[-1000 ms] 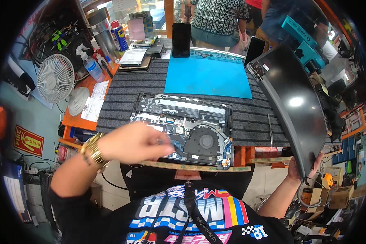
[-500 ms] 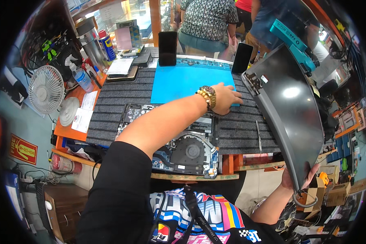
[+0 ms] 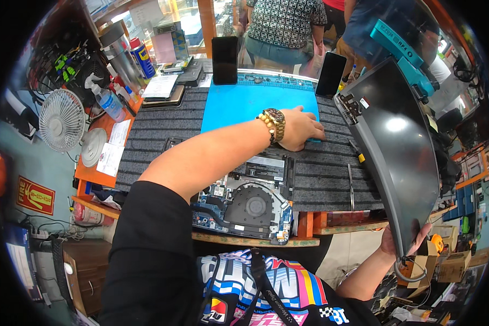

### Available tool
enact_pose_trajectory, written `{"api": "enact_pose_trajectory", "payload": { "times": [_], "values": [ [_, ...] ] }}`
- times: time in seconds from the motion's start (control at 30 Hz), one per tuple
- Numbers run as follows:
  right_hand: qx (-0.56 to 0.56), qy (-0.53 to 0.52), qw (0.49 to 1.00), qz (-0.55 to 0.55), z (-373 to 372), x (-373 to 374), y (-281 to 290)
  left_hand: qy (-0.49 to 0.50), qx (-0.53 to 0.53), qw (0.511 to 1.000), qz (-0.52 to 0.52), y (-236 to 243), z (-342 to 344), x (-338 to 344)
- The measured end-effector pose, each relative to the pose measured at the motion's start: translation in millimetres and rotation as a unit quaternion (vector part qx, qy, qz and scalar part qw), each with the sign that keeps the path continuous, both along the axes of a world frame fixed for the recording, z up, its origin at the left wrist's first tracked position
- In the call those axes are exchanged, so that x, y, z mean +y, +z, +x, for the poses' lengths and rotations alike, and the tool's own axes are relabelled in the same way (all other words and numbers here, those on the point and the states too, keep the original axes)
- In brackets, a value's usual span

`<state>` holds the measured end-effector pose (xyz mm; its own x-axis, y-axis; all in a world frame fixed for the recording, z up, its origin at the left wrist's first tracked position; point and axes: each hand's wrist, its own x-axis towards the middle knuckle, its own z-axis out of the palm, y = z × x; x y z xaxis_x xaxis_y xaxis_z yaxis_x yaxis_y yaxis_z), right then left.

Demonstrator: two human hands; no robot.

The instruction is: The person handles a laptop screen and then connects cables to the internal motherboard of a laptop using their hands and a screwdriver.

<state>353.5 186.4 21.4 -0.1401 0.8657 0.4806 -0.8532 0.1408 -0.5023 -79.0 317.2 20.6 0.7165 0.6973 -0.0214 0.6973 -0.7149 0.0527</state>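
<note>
My right hand (image 3: 390, 240) grips the lower corner of a black laptop screen (image 3: 388, 155), which stands on edge at the right with its hinge side toward me. My left hand (image 3: 300, 129), with a gold watch and beaded bracelet, lies over the right edge of a blue work mat (image 3: 217, 106), fingers spread and back upward. Below that forearm sits an opened laptop base (image 3: 239, 224) with its fan, battery and boards bare; the forearm hides part of it. Metal tweezers (image 3: 351, 187) and a yellow-and-black tool (image 3: 358, 153) lie between the base and the screen.
Two dark phones, one upright (image 3: 224, 62) and one leaning (image 3: 330, 76), stand at the mat's far side. A teal device arm (image 3: 402, 54) rises behind the screen. On the left are a white fan (image 3: 61, 119), a spray bottle (image 3: 110, 103) and papers (image 3: 113, 152). People stand behind the glass.
The view has shifted slightly. The screen has moved a little right, and the yellow-and-black tool beside it now shows. My left hand stays over the mat's right edge.
</note>
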Motion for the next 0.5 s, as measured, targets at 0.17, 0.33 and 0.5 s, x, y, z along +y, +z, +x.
{"api": "enact_pose_trajectory", "payload": {
  "times": [0.17, 0.33, 0.5],
  "values": [
    [-0.005, -0.012, 1.000, -0.010, -0.7, 0.2, 1.2, 0.013, -0.044, 0.999, 0.013, -21.4, -1.3, 1.6],
    [-0.006, 0.050, 0.998, 0.027, 17.0, 7.0, -5.2, 0.032, -0.038, 0.999, -0.003, -22.9, -7.9, -2.3],
    [-0.014, 0.068, 0.997, 0.034, 7.5, 0.9, 5.1, 0.138, 0.065, 0.985, -0.075, 20.7, -25.1, -41.0]
  ]
}}
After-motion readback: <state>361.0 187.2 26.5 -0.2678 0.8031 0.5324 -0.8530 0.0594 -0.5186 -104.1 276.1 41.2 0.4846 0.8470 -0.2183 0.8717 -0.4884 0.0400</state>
